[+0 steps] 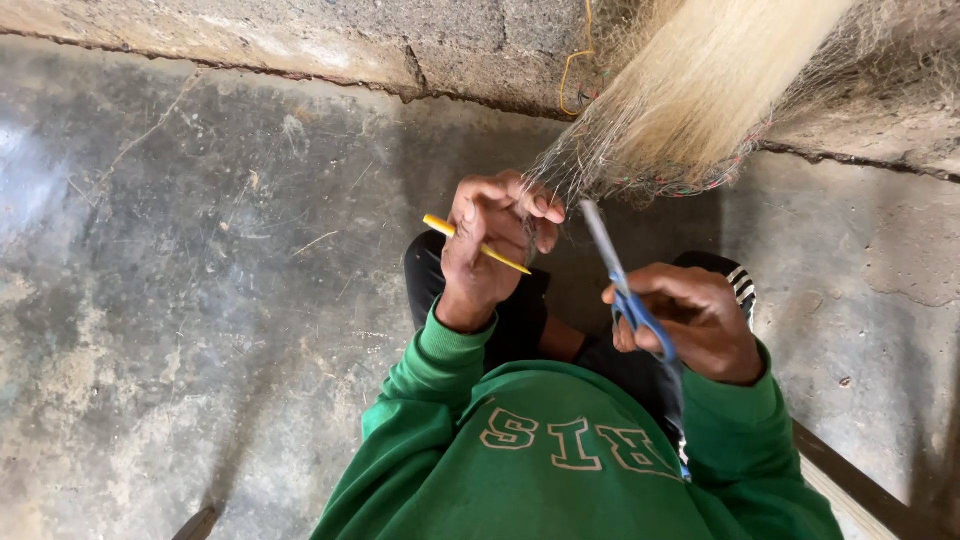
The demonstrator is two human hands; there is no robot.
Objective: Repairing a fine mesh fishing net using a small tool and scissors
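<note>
the left hand [487, 250] pinches a strand of the fine fishing net [610, 160], its grip also clamped on a yellow netting needle [478, 245]. the right hand [695, 320] is closed around blue-handled scissors [625, 285], blades raised just beside the pinched mesh and seemingly together. the net hangs in a pale bundle against the concrete wall [450, 50], over the floor [200, 300]; no cut shows yet, so the trimming looks unfinished. no packages or signs appear; only pale block letters on the green sweatshirt [560, 470].

surface: grey, stained concrete floor [200, 300] | far edge: cracked seam against rough wall base [450, 50] | on it: person's dark shoes [425, 275]
</note>
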